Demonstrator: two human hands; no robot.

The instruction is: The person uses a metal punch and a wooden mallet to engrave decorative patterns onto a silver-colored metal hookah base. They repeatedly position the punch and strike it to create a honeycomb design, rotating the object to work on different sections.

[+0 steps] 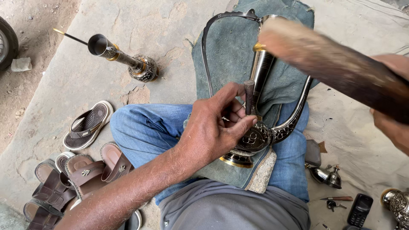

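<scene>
- On the person's lap, over a grey-green cloth (230,47), lies an engraved metal ewer (255,136) with long curved handle and spout;
- the left hand (213,123) pinches a short dark punch (249,97) upright against the ewer's body;
- the right hand (394,106) grips a wooden mallet (336,64) (blurred) above it;
- sandals (87,123) lie beside the left knee.

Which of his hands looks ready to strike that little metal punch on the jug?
Probably the right hand: it holds the wooden mallet raised above the punch. The left hand is busy pinching the punch upright against the jug on his lap.
</scene>
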